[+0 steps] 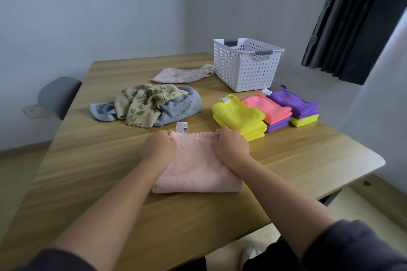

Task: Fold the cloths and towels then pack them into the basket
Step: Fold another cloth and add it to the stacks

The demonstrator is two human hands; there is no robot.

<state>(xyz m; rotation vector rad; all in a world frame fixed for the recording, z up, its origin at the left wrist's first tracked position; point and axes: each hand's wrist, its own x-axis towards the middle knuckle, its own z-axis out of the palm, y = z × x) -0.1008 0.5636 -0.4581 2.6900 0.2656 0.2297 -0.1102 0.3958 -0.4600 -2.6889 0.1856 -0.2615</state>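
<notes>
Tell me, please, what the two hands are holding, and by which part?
Both the left hand and right hand grip the folded pink towel at its far corners.

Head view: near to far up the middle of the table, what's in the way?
Pink towel under both hands, left hand and right hand → white tag → heap of floral cloth on blue towel → pale pink cloth lying unfolded.

Fingertips of both hands are curling out of sight under the pink towel [193, 167]; its label [182, 127] print is blurring.
</notes>
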